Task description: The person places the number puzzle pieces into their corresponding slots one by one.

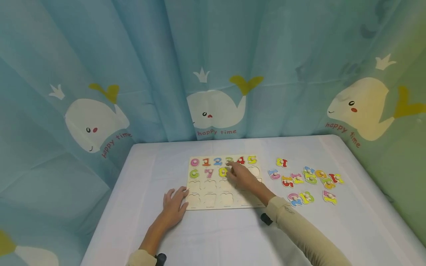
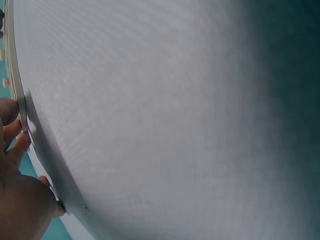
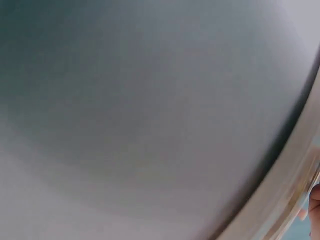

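Observation:
A wooden number puzzle board (image 1: 202, 207) lies on the white table, with several numbers in its upper two rows. My left hand (image 1: 173, 207) rests at the board's left edge with its fingers spread, and in the left wrist view its fingertips (image 2: 22, 140) are right at that edge. Over the board, my right hand (image 1: 242, 177) reaches across the upper rows. Its index finger stretches to the lower edge of the green 3 (image 1: 229, 159), beside the yellow 8 (image 1: 222, 172). The right wrist view catches only a bit of this hand (image 3: 315, 207) at its edge.
Loose number pieces lie to the right of the board, among them a 13 (image 1: 281, 162), a 15 (image 1: 287, 181) and a pink one (image 1: 329, 197). Some overlap. Behind the table (image 1: 159, 162) hangs a blue curtain (image 1: 146, 74) with whale prints.

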